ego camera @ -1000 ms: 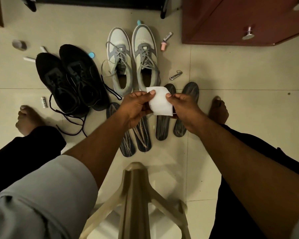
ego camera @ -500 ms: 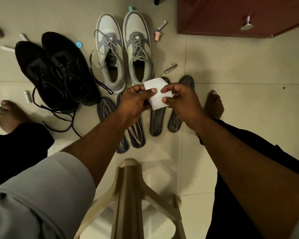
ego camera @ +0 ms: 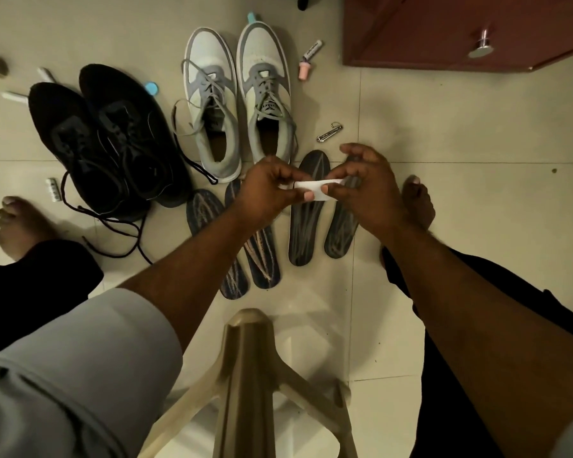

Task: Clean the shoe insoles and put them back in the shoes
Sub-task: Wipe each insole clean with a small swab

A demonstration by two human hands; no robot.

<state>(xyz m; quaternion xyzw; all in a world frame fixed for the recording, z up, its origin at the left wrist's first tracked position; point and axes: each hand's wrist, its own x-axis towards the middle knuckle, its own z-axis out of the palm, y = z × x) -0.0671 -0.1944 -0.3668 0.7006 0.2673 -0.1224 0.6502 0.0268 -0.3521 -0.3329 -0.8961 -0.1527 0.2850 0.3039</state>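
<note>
The wipe [ego camera: 315,190], held flat and open a second ago, is now folded into a narrow strip between both hands. The left hand [ego camera: 268,190] pinches its left end with fingers curled; the right hand [ego camera: 364,190] pinches the right end between thumb and forefinger, the other fingers lifted clear. In my judgement this makes a firmer pad, so wiping can begin; no insole has gone back yet. Four insoles [ego camera: 306,206] lie side by side on the floor [ego camera: 460,143] directly below the hands, toes toward the shoes. The grey shoes [ego camera: 239,104] stand just beyond them, openings up; the black shoes [ego camera: 110,140] sit to their left, laces trailing. A clip [ego camera: 329,132] lies near the right insoles, a tube [ego camera: 310,59] beside the grey pair. The cabinet [ego camera: 460,28] bounds the far right corner; the floor to the right stays open for working. A stool [ego camera: 248,375] stands at the near edge, between the person's legs.
</note>
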